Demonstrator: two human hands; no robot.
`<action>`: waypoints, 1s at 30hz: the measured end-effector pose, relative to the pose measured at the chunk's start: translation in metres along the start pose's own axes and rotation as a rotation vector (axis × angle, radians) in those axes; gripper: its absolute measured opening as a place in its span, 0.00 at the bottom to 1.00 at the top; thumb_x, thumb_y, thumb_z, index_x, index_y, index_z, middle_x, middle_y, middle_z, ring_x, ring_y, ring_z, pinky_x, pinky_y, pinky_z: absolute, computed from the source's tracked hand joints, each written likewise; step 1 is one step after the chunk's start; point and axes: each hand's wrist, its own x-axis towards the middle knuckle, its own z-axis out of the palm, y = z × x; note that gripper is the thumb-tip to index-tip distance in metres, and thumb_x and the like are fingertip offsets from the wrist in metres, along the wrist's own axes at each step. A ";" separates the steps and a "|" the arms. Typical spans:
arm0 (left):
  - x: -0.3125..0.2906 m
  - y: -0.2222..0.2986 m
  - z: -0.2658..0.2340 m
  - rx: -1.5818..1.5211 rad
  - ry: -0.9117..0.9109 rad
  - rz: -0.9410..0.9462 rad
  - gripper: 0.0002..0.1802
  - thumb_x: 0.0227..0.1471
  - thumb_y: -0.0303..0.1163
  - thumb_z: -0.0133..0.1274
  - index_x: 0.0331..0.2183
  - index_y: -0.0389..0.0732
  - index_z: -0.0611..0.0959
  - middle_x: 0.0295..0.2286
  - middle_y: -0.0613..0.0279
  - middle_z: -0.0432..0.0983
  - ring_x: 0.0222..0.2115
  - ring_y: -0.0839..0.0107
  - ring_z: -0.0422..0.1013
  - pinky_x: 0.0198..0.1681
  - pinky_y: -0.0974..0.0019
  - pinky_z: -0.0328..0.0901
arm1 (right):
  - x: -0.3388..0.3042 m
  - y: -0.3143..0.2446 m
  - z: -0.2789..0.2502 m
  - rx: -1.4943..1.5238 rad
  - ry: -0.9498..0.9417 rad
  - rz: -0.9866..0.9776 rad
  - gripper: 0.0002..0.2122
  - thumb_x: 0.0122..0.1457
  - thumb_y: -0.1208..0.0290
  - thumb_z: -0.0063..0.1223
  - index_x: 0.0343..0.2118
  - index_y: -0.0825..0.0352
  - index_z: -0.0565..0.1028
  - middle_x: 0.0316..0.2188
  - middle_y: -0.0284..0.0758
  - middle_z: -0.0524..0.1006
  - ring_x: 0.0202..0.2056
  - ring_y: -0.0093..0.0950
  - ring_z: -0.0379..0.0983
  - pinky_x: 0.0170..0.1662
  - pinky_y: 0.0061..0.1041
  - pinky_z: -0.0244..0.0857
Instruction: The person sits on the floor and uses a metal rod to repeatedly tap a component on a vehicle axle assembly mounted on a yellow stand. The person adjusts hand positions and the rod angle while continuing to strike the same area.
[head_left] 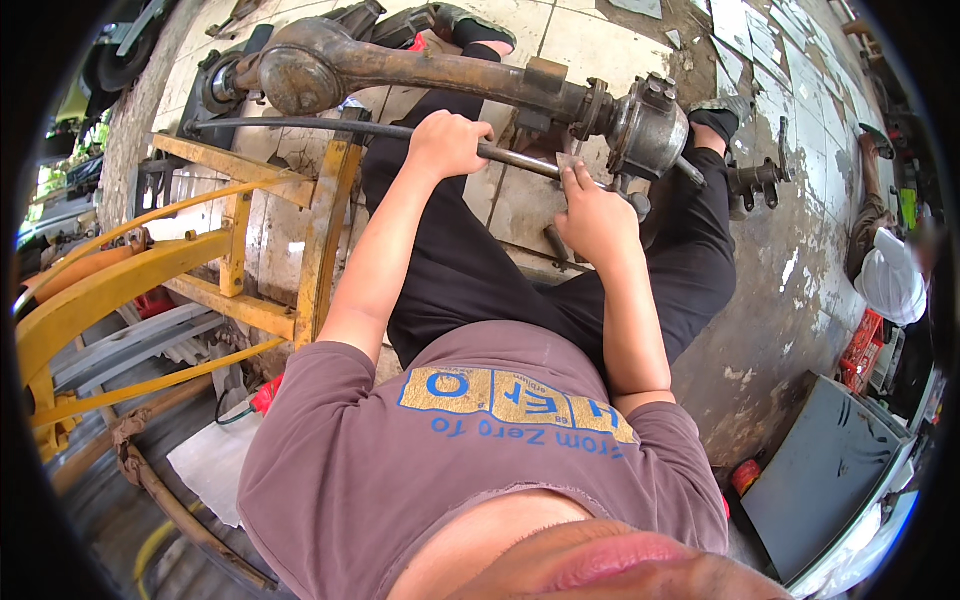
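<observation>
My left hand (450, 145) is closed around a long metal rod (520, 159), dark at its left end and bare and shinier toward the right. On the rod's right part, my right hand (597, 212) presses a small flat brownish piece (567, 160), perhaps sandpaper, held under its fingers. Much of that piece and the thumb's grip are hidden. Just beyond the rod lies a rusty axle housing (430, 72) with a rounded bulge at its left. A thick metal hub (648, 128) ends it at the right, close to my right hand.
A yellow metal frame (230, 245) stands at my left. My legs (450, 250) are spread on either side of the work. More metal parts (765, 183) lie right of the hub. Farther right are a grey cabinet (825, 470), a red crate (862, 350) and another person (890, 275).
</observation>
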 end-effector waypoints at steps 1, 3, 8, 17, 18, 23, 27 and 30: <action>0.003 -0.001 0.000 -0.003 0.010 0.009 0.14 0.44 0.42 0.70 0.37 0.54 0.94 0.27 0.58 0.87 0.33 0.54 0.84 0.46 0.52 0.75 | 0.006 0.001 0.004 0.003 0.030 -0.001 0.38 0.59 0.62 0.60 0.74 0.64 0.69 0.75 0.42 0.70 0.50 0.48 0.87 0.54 0.46 0.82; 0.001 0.001 0.001 -0.009 0.012 0.018 0.14 0.44 0.42 0.70 0.36 0.54 0.94 0.27 0.58 0.87 0.33 0.54 0.84 0.46 0.52 0.75 | 0.017 0.004 0.012 0.011 0.087 0.004 0.38 0.58 0.62 0.60 0.74 0.64 0.68 0.75 0.42 0.70 0.51 0.48 0.86 0.55 0.46 0.81; 0.003 -0.002 0.001 -0.013 0.022 0.034 0.14 0.44 0.42 0.70 0.37 0.53 0.93 0.26 0.58 0.87 0.33 0.54 0.84 0.46 0.53 0.75 | 0.011 0.002 0.008 0.018 0.053 -0.026 0.38 0.59 0.61 0.59 0.74 0.65 0.68 0.75 0.43 0.70 0.53 0.48 0.86 0.56 0.45 0.81; -0.001 0.000 -0.002 0.003 -0.022 0.009 0.15 0.43 0.42 0.70 0.37 0.54 0.93 0.27 0.57 0.87 0.34 0.55 0.84 0.46 0.53 0.75 | 0.009 -0.005 0.012 -0.005 0.078 -0.013 0.36 0.59 0.63 0.59 0.73 0.64 0.69 0.74 0.42 0.70 0.51 0.47 0.86 0.53 0.46 0.82; -0.001 0.000 -0.003 0.015 -0.042 -0.001 0.15 0.43 0.42 0.70 0.37 0.54 0.94 0.27 0.57 0.88 0.34 0.55 0.84 0.46 0.53 0.75 | 0.006 -0.005 0.006 -0.005 0.044 -0.013 0.36 0.60 0.64 0.59 0.73 0.64 0.69 0.75 0.41 0.70 0.51 0.47 0.86 0.53 0.46 0.82; 0.001 0.000 0.000 0.003 -0.026 0.010 0.15 0.44 0.42 0.70 0.38 0.55 0.94 0.27 0.57 0.88 0.34 0.55 0.84 0.46 0.52 0.75 | 0.002 0.004 0.001 0.039 0.061 -0.010 0.33 0.60 0.64 0.57 0.71 0.62 0.73 0.74 0.35 0.71 0.54 0.48 0.85 0.58 0.46 0.79; 0.000 -0.001 0.001 0.000 -0.012 0.007 0.13 0.46 0.43 0.70 0.36 0.54 0.93 0.27 0.57 0.88 0.34 0.55 0.84 0.46 0.52 0.75 | -0.017 0.024 -0.025 0.096 0.021 0.001 0.27 0.58 0.66 0.53 0.63 0.59 0.83 0.70 0.35 0.76 0.57 0.43 0.83 0.63 0.43 0.76; 0.001 -0.002 0.004 -0.005 0.013 0.015 0.12 0.46 0.43 0.70 0.36 0.54 0.93 0.28 0.58 0.88 0.34 0.54 0.84 0.46 0.52 0.75 | -0.033 0.040 -0.027 0.202 0.152 0.040 0.27 0.59 0.66 0.54 0.63 0.61 0.82 0.69 0.34 0.78 0.56 0.46 0.83 0.61 0.45 0.77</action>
